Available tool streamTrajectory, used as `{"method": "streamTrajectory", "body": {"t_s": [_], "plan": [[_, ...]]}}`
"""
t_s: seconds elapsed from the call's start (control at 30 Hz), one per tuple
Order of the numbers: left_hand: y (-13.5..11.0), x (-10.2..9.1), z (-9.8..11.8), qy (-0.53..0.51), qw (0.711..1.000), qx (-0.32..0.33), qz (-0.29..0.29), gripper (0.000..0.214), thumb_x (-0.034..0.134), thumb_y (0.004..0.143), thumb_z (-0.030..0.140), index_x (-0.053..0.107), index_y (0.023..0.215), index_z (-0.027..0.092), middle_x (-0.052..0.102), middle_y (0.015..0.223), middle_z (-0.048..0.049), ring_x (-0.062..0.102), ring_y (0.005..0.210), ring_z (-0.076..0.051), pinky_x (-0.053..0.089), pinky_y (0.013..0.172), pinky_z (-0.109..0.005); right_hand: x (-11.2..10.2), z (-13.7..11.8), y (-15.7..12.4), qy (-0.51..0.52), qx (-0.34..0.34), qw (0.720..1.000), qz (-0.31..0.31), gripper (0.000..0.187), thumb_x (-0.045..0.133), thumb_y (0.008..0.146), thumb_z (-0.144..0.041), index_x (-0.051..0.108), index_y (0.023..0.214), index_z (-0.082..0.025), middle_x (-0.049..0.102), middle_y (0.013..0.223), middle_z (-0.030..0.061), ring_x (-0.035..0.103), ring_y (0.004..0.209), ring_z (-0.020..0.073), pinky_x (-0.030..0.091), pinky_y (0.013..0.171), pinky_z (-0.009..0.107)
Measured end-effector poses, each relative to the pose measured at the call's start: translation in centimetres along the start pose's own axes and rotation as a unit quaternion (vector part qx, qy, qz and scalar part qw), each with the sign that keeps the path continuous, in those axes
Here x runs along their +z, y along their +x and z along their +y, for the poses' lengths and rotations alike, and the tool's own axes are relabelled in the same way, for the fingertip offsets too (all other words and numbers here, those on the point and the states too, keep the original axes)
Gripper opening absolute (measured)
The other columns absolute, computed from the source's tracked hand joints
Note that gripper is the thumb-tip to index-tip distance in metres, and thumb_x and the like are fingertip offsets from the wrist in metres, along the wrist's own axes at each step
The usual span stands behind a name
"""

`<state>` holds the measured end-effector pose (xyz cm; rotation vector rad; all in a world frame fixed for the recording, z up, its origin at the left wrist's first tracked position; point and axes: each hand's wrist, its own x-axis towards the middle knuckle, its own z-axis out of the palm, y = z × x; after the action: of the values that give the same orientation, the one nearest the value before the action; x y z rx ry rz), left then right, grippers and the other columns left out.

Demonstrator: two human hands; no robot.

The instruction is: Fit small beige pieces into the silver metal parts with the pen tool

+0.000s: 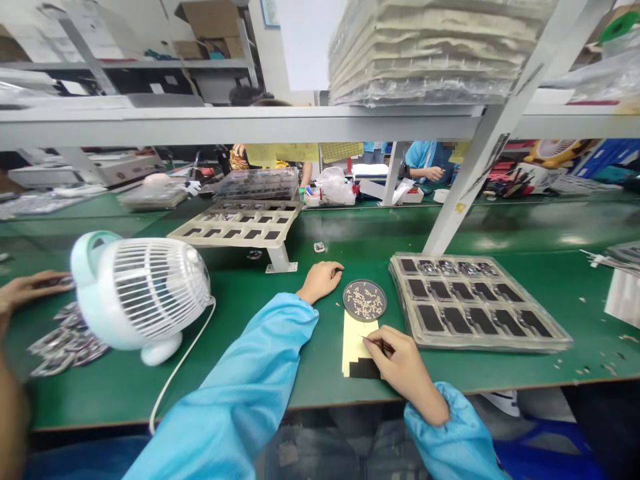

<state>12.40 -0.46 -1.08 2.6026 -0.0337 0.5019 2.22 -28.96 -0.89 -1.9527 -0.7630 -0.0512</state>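
Observation:
My left hand [320, 279] rests on the green table [310, 373], fingers curled into a loose fist, just left of a round dark dish [365, 300] full of small pale parts. My right hand [400, 363] pinches thin tweezers [373, 341] whose tip lies over a yellow paper strip [356, 340] with dark patches at its near end. Both arms wear blue sleeves.
A grey tray [480, 303] of dark rectangular parts lies to the right. A white desk fan [137, 293] with its cord stands to the left. A raised tray [240, 223] sits behind. Another person's hand [30, 287] and dark packets [67, 343] are at far left. Workers sit beyond the shelf post [480, 160].

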Motion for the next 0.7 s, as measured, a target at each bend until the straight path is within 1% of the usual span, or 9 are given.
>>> {"method": "streamTrajectory", "body": {"t_s": [0.07, 0.2, 0.3, 0.53, 0.7], "plan": [[0.1, 0.0, 0.2, 0.009, 1.000, 0.019, -0.021, 0.024, 0.061, 0.096, 0.028, 0.078, 0.113, 0.025, 0.073, 0.084, -0.0017, 0.068, 0.091, -0.022, 0.051, 0.091, -0.033, 0.0, 0.1, -0.1, 0.006, 0.004, 1.000, -0.005, 0.024, 0.061, 0.100, -0.033, 0.070, 0.081, -0.021, 0.061, 0.073, 0.0001, 0.055, 0.069, 0.0154, 0.038, 0.065, 0.028], [0.0, -0.2, 0.4, 0.022, 0.999, 0.022, -0.029, 0.027, 0.058, 0.098, 0.026, 0.078, 0.116, 0.023, 0.073, 0.087, -0.0026, 0.068, 0.092, -0.022, 0.051, 0.092, -0.033, 0.0, 0.6, -0.2, 0.012, 0.005, 1.000, -0.004, 0.026, 0.061, 0.100, -0.036, 0.071, 0.081, -0.021, 0.061, 0.072, 0.0002, 0.055, 0.067, 0.0156, 0.038, 0.064, 0.028], [-0.1, -0.3, 0.5, 0.028, 0.999, 0.023, -0.033, 0.028, 0.058, 0.098, 0.026, 0.078, 0.118, 0.023, 0.073, 0.088, -0.0025, 0.068, 0.093, -0.021, 0.051, 0.094, -0.033, 0.0, 0.7, -0.3, -0.002, 0.004, 1.000, -0.010, 0.027, 0.061, 0.101, -0.037, 0.071, 0.082, -0.021, 0.062, 0.072, 0.0005, 0.056, 0.069, 0.0164, 0.038, 0.065, 0.029], [-0.3, -0.5, 1.0, 0.039, 0.998, 0.021, -0.036, 0.030, 0.056, 0.098, 0.025, 0.078, 0.119, 0.022, 0.075, 0.092, -0.0039, 0.068, 0.096, -0.022, 0.051, 0.096, -0.034, 0.0, 1.3, -0.2, -0.037, 0.003, 0.998, -0.042, 0.031, 0.059, 0.100, -0.043, 0.072, 0.082, -0.021, 0.070, 0.079, 0.0027, 0.063, 0.073, 0.0195, 0.044, 0.070, 0.030], [-1.5, -0.8, 1.7, 0.047, 0.998, 0.005, -0.035, 0.030, 0.057, 0.097, 0.025, 0.078, 0.119, 0.023, 0.076, 0.098, -0.0043, 0.068, 0.101, -0.022, 0.051, 0.099, -0.034, -0.1, 2.1, -0.3, -0.066, 0.012, 0.996, -0.050, 0.034, 0.058, 0.099, -0.050, 0.075, 0.087, -0.023, 0.076, 0.087, 0.0035, 0.070, 0.080, 0.0227, 0.049, 0.074, 0.031]]}}
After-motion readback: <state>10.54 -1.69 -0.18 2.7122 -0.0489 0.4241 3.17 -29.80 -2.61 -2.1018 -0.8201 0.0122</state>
